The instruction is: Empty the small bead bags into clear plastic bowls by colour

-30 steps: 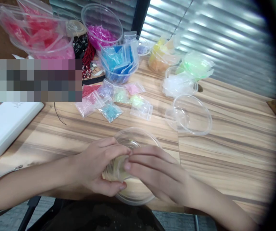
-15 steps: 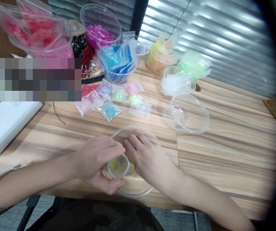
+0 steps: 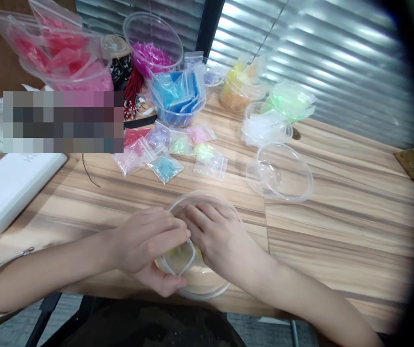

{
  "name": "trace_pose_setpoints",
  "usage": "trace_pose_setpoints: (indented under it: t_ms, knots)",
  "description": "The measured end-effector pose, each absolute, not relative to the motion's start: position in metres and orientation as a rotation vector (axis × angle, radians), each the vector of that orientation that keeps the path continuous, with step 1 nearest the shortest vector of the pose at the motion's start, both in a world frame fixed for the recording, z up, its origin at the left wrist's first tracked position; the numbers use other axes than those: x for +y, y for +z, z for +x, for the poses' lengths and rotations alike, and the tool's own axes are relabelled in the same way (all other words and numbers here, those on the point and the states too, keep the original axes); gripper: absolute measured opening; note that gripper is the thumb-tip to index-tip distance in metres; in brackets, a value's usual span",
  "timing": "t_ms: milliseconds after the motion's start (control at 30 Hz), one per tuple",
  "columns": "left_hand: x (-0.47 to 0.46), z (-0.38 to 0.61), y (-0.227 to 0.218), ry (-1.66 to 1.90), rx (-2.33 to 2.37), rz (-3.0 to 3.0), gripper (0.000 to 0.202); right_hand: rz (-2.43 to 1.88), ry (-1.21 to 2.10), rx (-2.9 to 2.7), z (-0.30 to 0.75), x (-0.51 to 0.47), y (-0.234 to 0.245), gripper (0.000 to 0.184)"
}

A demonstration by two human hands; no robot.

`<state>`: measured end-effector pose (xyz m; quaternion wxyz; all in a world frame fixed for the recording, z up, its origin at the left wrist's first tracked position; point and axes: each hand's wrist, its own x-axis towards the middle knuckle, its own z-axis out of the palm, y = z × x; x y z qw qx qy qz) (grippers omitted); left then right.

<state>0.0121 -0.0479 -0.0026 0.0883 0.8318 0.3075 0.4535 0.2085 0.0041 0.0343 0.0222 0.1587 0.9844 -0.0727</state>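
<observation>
In front of me stands a large round clear plastic bowl (image 3: pixel 212 294) near the table's front edge, with a little yellow material (image 3: pixel 199 251) showing inside. My left hand (image 3: pixel 152 246) is at the bowl's left side. Between its thumb and fingers it grips a small clear plastic bag (image 3: pixel 180 260), whose pale-rimmed mouth is spread and faces up. My right hand (image 3: pixel 217 236) reaches down into the bowl beside the bag. Its fingers are curled, and their tips are hidden, so what they pinch cannot be seen.
Several small filled zip bags (image 3: pixel 165 166) lie beyond the bowl. Tubs of blue (image 3: pixel 178 103), orange-yellow (image 3: pixel 241 91), green and white packets stand behind. A clear container (image 3: pixel 282 173) sits to the right, a white box-like object (image 3: pixel 15 188) to the left.
The mouth of the bag in my left hand is squeezed into a more pointed shape. My right hand stays in the bowl, its fingers slightly shifted. The whole view has shifted a little.
</observation>
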Motion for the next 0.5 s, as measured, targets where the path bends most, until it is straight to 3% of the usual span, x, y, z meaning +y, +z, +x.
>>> trace_pose_setpoints:
  t_ms: [167,300,500]
  knots:
    - [-0.047,0.018,-0.003,1.406,0.925,2.437,0.05,0.546,-0.087,2.709,0.209,-0.004,0.043,0.019]
    - [-0.048,0.017,-0.01,1.392,0.874,2.324,0.06,0.299,-0.47,2.658,0.22,-0.005,0.047,0.019]
    - [-0.046,0.009,-0.014,1.315,0.738,2.096,0.07,0.318,-1.011,2.685,0.236,0.001,0.058,0.02]
